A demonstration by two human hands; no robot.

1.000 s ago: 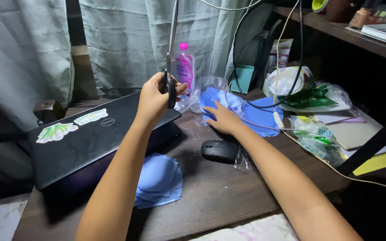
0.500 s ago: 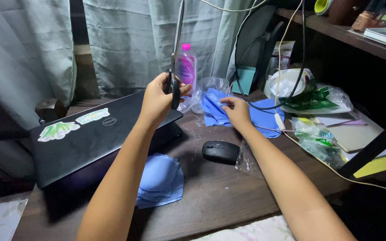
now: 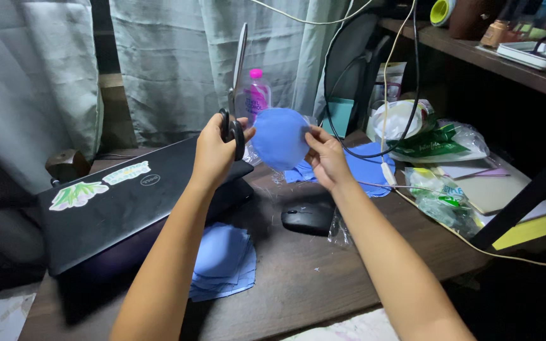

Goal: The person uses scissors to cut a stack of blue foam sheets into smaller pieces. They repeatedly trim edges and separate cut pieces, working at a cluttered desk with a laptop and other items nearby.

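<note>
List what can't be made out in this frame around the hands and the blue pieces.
- Head view: bottle lower half hidden behind the round blue piece held by the right hand.
- Scissors handles covered by the left hand; blades look closed, uncertain.
- Blue stack partly under the laptop; count unreadable.
- Mouse details lost in shadow.

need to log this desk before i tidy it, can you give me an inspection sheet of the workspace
surface: dark wooden desk, crowded.
job's things: round blue fabric piece; scissors, blades up; blue pieces stacked and piled.
clutter: closed laptop, mouse, pink-capped bottle, plastic bags.
grippers: left hand holds scissors; right hand holds fabric.
cables: black and white cables hang over the desk.
surroundings: curtain, shelf.
</note>
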